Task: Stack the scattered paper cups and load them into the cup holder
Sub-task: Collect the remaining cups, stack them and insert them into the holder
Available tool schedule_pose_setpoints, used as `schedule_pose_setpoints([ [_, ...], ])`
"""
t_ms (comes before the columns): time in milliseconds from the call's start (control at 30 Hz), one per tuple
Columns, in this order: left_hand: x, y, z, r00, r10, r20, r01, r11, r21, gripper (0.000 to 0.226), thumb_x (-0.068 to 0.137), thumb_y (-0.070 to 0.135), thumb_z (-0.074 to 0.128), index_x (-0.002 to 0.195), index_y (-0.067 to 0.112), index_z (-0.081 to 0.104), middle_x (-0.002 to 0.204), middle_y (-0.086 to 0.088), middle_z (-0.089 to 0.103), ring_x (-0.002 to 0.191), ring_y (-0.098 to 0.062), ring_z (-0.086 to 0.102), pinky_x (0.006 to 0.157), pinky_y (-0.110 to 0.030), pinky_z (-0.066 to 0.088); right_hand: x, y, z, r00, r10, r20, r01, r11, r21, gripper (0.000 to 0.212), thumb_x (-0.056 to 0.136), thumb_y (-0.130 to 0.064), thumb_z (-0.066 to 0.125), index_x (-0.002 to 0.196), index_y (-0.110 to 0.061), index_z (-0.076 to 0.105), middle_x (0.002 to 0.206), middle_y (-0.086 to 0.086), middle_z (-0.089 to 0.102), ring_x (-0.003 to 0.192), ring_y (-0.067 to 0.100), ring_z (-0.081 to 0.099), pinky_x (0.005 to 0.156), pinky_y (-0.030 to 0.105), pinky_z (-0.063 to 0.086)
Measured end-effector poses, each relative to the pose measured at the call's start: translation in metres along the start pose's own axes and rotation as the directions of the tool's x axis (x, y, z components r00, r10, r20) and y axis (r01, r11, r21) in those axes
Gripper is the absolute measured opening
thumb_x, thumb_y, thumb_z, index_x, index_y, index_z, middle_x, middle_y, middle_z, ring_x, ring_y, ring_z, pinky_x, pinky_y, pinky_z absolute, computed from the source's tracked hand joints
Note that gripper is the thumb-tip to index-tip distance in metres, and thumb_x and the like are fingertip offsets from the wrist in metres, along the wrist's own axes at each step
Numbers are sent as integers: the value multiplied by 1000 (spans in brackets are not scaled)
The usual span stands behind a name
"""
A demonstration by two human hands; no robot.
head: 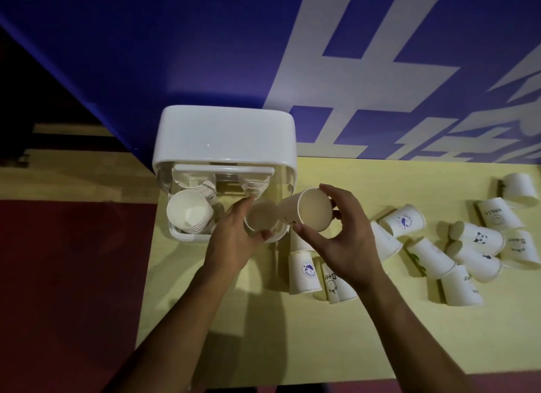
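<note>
A white cup holder (pixel 224 138) stands at the left end of the yellow table (pixel 292 334). A stack of paper cups (pixel 188 211) sits in its left slot. Over the right slot my left hand (pixel 234 240) grips a paper cup (pixel 261 217) with its mouth up. My right hand (pixel 339 240) holds another paper cup (pixel 313 209) by the rim, tilted with its mouth toward me and its base pointing at the left cup. Several loose paper cups (pixel 480 237) lie scattered to the right, and a few (pixel 304 271) sit under my right hand.
A blue wall (pixel 175 56) with white lettering rises just behind the holder and table. The floor left of the table is dark red (pixel 73 275). The table's left edge runs close beside the holder.
</note>
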State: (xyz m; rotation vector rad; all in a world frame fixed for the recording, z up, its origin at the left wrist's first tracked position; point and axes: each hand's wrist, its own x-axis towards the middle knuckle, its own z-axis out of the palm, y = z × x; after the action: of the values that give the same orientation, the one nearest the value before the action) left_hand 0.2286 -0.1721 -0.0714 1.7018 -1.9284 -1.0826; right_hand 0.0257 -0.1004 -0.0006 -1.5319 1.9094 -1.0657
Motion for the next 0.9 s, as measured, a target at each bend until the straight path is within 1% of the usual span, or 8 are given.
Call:
schedule_pose_setpoints([
  [100,3,-3,-2,999,-6,47,5,1000,13,96,70,40,93,152,27,43,144,6,57,130,-17,54,105,-34,47,5,-8,14,999,-41,31,41,999,27,73,76,-37,90,137,-14,57,131,-4,59,120,12,56,94,29,51],
  [167,0,-4,-7,997,0,78,2,1000,-29,100,74,29,91,156,26,35,137,8,55,125,-14,52,102,-30,45,8,-11,25,996,-51,79,49,998,33,74,76,-38,90,138,-16,57,132,-4,58,123,14,55,96,35,51],
  [300,-11,-5,-21,997,-48,55,57,979,-194,72,93,4,67,156,26,39,140,10,55,126,-6,54,108,-29,45,14,-10,44,991,-53,121,51,999,19,76,74,-45,87,139,-18,56,134,-6,56,125,14,53,101,30,48],
  [467,-16,15,-26,988,-150,-23,127,904,-408,38,108,22,48,146,20,55,122,19,62,102,27,53,89,1,39,16,0,66,988,-73,134,81,995,-56,76,71,-36,92,136,-15,59,134,-4,58,126,13,51,106,11,33],
  [600,-13,21,-23,991,-134,5,123,895,-430,34,109,32,46,140,33,60,110,16,70,99,4,67,90,-20,51,16,10,85,983,-65,174,84,991,-102,78,73,-44,90,137,-12,60,135,-2,62,124,16,52,106,24,42],
  [733,-9,15,-16,995,-96,1,92,949,-302,39,109,17,44,144,28,58,120,18,60,96,24,55,82,3,36,13,22,93,971,-25,237,48,994,-94,81,80,-57,80,145,-16,54,141,-3,60,124,14,51,104,20,36],
  [800,-8,9,-14,997,-81,0,78,962,-263,42,108,12,43,146,27,56,124,14,60,100,17,54,84,5,34,9,28,91,971,13,237,9,996,-90,79,86,-59,73,150,-20,48,143,-4,59,123,15,50,103,23,36],
  [900,-7,1,-13,998,-58,10,59,971,-232,43,108,13,44,145,31,55,130,12,65,114,-2,58,92,-9,41,3,31,85,967,88,239,-65,993,-101,76,88,-60,68,152,-27,44,132,-7,63,114,11,48,96,30,42],
])
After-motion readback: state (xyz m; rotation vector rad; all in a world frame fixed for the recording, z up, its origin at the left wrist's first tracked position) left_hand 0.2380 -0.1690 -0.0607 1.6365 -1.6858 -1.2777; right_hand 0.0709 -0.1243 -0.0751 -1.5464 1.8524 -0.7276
